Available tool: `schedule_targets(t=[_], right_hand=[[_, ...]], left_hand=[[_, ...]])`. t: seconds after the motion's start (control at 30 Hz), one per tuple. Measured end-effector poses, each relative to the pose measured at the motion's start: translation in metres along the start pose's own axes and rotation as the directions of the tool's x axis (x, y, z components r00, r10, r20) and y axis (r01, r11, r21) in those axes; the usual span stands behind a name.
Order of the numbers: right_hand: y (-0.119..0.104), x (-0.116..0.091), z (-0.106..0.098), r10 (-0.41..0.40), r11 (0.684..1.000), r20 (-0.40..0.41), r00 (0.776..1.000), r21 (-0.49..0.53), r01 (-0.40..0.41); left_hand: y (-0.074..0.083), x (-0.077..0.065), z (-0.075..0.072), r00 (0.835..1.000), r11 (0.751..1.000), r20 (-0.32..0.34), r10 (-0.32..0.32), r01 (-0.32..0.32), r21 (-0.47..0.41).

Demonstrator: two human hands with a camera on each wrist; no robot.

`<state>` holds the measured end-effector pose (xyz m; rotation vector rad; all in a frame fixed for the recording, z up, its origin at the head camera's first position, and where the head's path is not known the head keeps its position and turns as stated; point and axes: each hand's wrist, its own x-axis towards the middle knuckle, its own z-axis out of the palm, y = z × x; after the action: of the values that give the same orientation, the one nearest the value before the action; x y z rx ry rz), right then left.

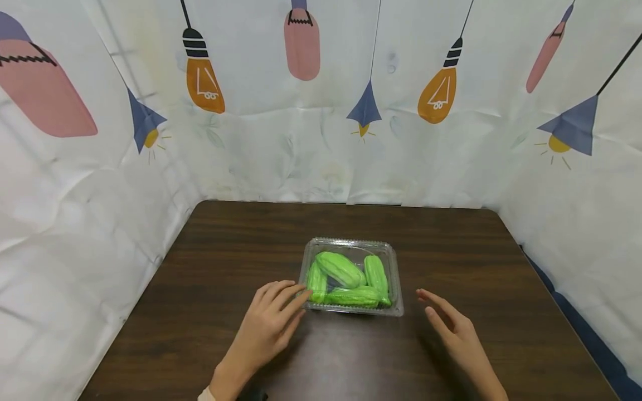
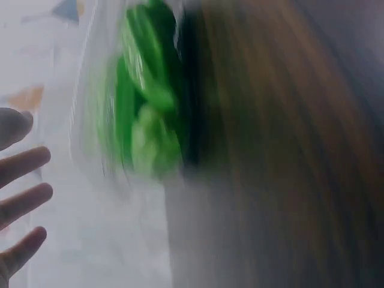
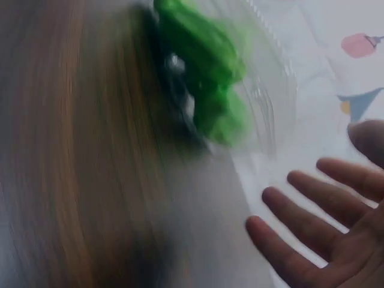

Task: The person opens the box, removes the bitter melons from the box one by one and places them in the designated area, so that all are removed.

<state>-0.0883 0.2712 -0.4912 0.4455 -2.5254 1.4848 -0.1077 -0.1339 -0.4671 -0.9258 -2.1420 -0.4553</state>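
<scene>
A clear plastic box [image 1: 396, 278] sits in the middle of the table, its lid apparently closed. Inside lie several long, ridged green vegetables [image 1: 341, 269], which look like bitter melons. Beside the box's front left corner is my left hand [image 1: 268, 323], fingers extended; whether a fingertip touches the plastic, I cannot tell. My right hand [image 1: 458, 337] hovers to the right of the box, apart from it, with its fingers loosely spread and nothing in them. Both wrist views are blurred, but spread fingers [image 3: 306, 234] show in the right wrist view and the vegetables [image 2: 150, 90] in the left.
The dark brown wooden table [image 1: 251, 234] extends around the box. A white curtain [image 1: 311, 156] printed with lamps and bulbs encloses its back and sides. A small dark object [image 1: 253, 394] shows by the left wrist at the bottom edge.
</scene>
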Motion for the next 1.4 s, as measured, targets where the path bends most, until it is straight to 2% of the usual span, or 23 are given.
schedule_targets(t=[0.07,0.13,0.23,0.3,0.4,0.5,0.77,0.9,0.97,1.13,1.27,1.4], right_hand=[[0.003,0.004,0.005,0.017,0.991,0.051,0.999,0.133,-0.024],[0.004,0.007,0.01,0.03,0.967,0.089,0.996,0.251,-0.052],[0.003,0.012,0.016,0.087,0.919,0.141,0.986,0.371,-0.135],[0.001,0.014,0.019,0.147,0.876,0.178,0.973,0.434,-0.211],[-0.003,0.015,0.022,0.231,0.809,0.219,0.948,0.499,-0.312],[-0.005,0.015,0.025,0.276,0.747,0.236,0.932,0.557,-0.363],[0.001,0.017,0.031,0.318,0.563,0.335,0.887,0.686,-0.461],[0.005,0.019,0.035,0.316,0.48,0.391,0.864,0.72,-0.502],[0.006,0.019,0.037,0.306,0.452,0.413,0.858,0.73,-0.512],[0.009,0.018,0.041,0.288,0.413,0.438,0.851,0.745,-0.523],[0.012,0.019,0.043,0.248,0.377,0.457,0.854,0.767,-0.52],[0.017,0.019,0.045,0.198,0.331,0.458,0.866,0.8,-0.5]], left_hand=[[0.007,0.01,0.008,0.999,0.999,0.01,0.048,-0.048,0.009],[0.013,0.019,0.014,0.996,0.996,0.034,0.088,-0.088,0.02],[0.019,0.028,0.023,0.988,0.99,0.08,0.133,-0.136,0.033],[0.023,0.033,0.029,0.981,0.986,0.114,0.159,-0.164,0.04],[0.029,0.039,0.036,0.968,0.975,0.154,0.199,-0.211,0.063],[0.036,0.048,0.045,0.955,0.966,0.19,0.228,-0.246,0.077],[0.053,0.071,0.068,0.913,0.953,0.314,0.261,-0.296,0.07],[0.057,0.078,0.081,0.904,0.949,0.326,0.277,-0.311,0.056],[0.059,0.081,0.086,0.903,0.948,0.326,0.281,-0.314,0.052],[0.064,0.085,0.096,0.893,0.943,0.344,0.29,-0.328,0.055],[0.069,0.088,0.101,0.886,0.939,0.364,0.288,-0.335,0.071],[0.071,0.09,0.104,0.888,0.936,0.366,0.278,-0.335,0.103]])
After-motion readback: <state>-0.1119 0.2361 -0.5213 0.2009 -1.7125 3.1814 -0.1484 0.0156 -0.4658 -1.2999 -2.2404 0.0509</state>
